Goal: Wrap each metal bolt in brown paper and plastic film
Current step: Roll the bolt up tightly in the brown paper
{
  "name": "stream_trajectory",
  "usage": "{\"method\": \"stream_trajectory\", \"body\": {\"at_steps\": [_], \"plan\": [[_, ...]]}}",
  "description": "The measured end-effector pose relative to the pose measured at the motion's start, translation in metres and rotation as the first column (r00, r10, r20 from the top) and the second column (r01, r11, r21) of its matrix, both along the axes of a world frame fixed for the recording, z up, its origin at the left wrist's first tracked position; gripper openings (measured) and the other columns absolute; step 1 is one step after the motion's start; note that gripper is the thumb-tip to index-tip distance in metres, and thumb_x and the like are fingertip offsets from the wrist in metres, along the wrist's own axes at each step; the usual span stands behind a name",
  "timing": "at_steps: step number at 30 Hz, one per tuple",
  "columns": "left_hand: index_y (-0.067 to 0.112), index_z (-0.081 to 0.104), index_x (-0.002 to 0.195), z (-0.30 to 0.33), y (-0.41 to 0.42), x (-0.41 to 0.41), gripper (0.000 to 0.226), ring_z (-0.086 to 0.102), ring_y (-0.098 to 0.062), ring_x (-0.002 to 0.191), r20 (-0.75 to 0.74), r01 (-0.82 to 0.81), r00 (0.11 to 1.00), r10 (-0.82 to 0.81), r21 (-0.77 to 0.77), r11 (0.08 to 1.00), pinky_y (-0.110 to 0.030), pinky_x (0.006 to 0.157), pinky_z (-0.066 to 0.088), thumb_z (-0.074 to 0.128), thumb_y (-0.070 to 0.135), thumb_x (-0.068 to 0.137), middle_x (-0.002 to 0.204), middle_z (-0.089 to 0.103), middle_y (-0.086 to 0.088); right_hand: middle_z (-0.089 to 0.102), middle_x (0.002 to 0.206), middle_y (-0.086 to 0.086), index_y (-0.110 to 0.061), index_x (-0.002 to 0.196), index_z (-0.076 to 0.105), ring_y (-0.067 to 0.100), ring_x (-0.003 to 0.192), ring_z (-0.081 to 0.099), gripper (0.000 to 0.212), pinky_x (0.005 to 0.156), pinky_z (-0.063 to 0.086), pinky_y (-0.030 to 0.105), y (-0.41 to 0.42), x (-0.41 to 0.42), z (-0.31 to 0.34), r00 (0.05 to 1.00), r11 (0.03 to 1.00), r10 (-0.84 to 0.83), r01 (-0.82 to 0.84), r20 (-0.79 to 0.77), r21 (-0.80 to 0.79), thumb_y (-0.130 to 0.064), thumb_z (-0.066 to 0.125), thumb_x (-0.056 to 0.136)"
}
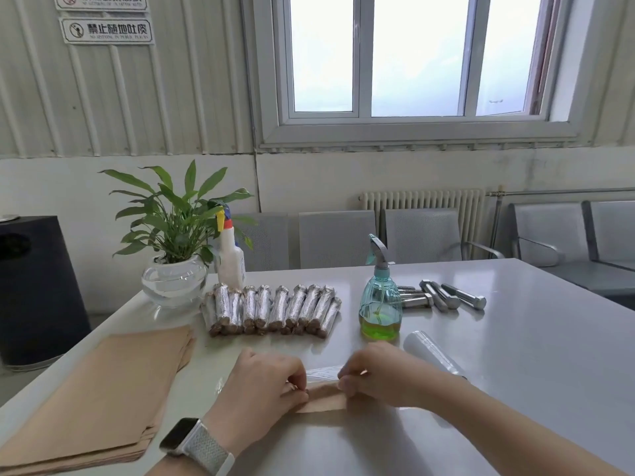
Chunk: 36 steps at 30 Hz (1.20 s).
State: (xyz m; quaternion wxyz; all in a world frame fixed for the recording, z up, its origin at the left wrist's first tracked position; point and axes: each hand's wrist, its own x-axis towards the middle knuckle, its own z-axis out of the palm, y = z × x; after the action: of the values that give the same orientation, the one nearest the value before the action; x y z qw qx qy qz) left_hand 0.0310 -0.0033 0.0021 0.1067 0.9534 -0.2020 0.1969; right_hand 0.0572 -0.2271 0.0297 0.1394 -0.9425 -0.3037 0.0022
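Note:
A bolt rolled in brown paper (324, 398) lies on the white table (515, 355) near the front edge, with a strip of plastic film (324, 372) just beyond it. My left hand (264, 386) pinches the bundle's left end and my right hand (381, 372) pinches its right end. The bolt itself is hidden inside the paper. A roll of plastic film (431, 352) lies right of my right hand. Several bare metal bolts (446, 297) lie at the back right. A row of several wrapped bolts (275, 309) lies in the middle.
A stack of brown paper sheets (103, 396) lies at the left. A green spray bottle (379, 297) stands between the wrapped row and the bare bolts. A potted plant in a glass bowl (173, 255) and a white spray bottle (231, 254) stand at the back left.

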Motion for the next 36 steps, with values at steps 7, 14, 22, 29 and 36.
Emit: {"method": "stream_trajectory", "body": {"at_steps": [7,14,22,29,36], "plan": [[0.034,0.060,0.077,-0.012,0.002,-0.003,0.018,0.047,0.003,0.074,0.090,0.054,0.995,-0.043,-0.126,0.991,-0.021,0.074,0.025,0.063,0.050,0.069,0.069,0.046,0.029,0.068,0.103,-0.005,-0.024,0.105,0.068,0.012,0.080,0.052,0.030,0.059,0.038,0.024,0.014,0.036,0.009,0.993,0.961,-0.005,-0.027,-0.115,-0.275,-0.036,0.076,0.078],[0.037,0.056,0.084,-0.021,0.014,0.003,0.028,0.043,0.008,0.082,0.032,0.107,0.994,-0.103,-0.166,0.980,-0.017,0.082,0.028,0.067,0.059,0.072,0.082,0.050,0.027,0.063,0.112,0.008,-0.011,0.114,0.066,0.028,0.100,0.060,0.032,0.079,0.050,0.035,0.017,0.035,0.020,0.986,0.918,0.006,-0.071,-0.166,-0.391,-0.030,0.066,0.087],[0.041,0.053,0.090,-0.019,0.016,0.004,0.032,0.051,0.000,0.087,0.010,0.057,0.998,-0.056,-0.151,0.987,-0.017,0.082,0.028,0.068,0.062,0.071,0.088,0.052,0.021,0.060,0.103,-0.004,-0.024,0.114,0.063,0.013,0.083,0.051,0.036,0.062,0.038,0.025,0.018,0.031,0.034,0.993,0.961,0.006,-0.038,-0.118,-0.272,-0.031,0.074,0.081],[0.032,0.062,0.073,-0.013,0.005,-0.004,0.025,0.055,-0.008,0.058,0.137,0.056,0.989,-0.051,-0.036,0.998,-0.025,0.064,0.048,0.075,0.039,0.052,0.068,0.053,0.015,0.056,0.087,-0.005,-0.019,0.105,0.066,0.013,0.077,0.047,0.034,0.054,0.031,0.017,0.012,0.027,0.023,0.996,0.956,0.093,-0.093,-0.014,-0.277,-0.029,0.078,0.075],[0.031,0.062,0.069,-0.016,0.008,-0.001,0.024,0.053,-0.007,0.056,0.207,0.070,0.976,-0.062,-0.032,0.997,-0.021,0.065,0.042,0.077,0.035,0.050,0.065,0.052,0.014,0.063,0.101,0.003,-0.015,0.108,0.062,0.020,0.090,0.055,0.022,0.074,0.041,0.029,0.006,0.020,0.019,0.970,0.941,0.219,-0.181,0.107,-0.286,-0.014,0.056,0.087]]}}
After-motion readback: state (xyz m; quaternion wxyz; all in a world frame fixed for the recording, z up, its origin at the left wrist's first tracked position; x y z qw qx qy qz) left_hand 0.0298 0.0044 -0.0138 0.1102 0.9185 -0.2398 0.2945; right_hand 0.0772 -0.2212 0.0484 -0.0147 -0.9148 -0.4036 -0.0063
